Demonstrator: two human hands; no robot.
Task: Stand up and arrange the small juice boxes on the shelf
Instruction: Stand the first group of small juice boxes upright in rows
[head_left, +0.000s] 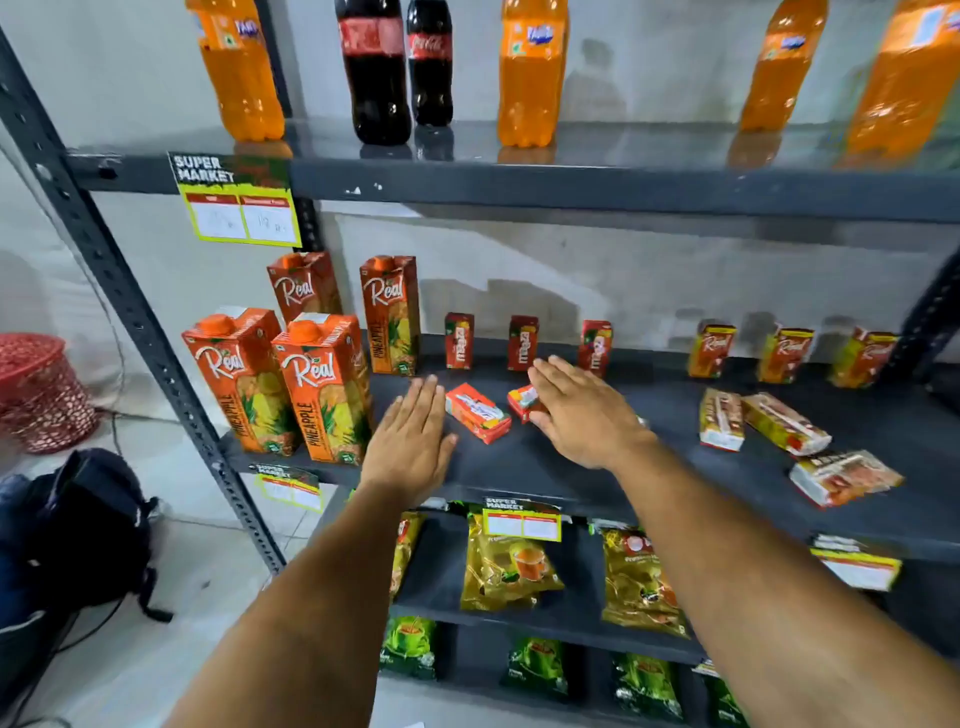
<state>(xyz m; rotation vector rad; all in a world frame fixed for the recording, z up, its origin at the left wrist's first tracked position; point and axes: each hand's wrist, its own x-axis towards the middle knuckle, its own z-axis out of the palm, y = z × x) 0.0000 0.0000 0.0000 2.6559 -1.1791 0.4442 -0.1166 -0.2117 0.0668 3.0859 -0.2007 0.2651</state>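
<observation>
Juice boxes (477, 412) on shelf (597, 467), partly arranged.
Six stand; five lie flat. Left hand (410, 441) open; right hand (582, 410) covers one, grip unclear.

Hands over fallen juice boxes on the middle shelf (571, 467)

Two small boxes (478, 412) lie flat between the left hand (410, 441) and right hand (582, 410); three stand behind them (522, 343). Tall cartons (322, 384) stand at left. To the right, three boxes lie flat (779, 423) before three upright ones (784, 355). Bottles (530, 73) stand on the shelf above, packets (506, 566) below.
</observation>
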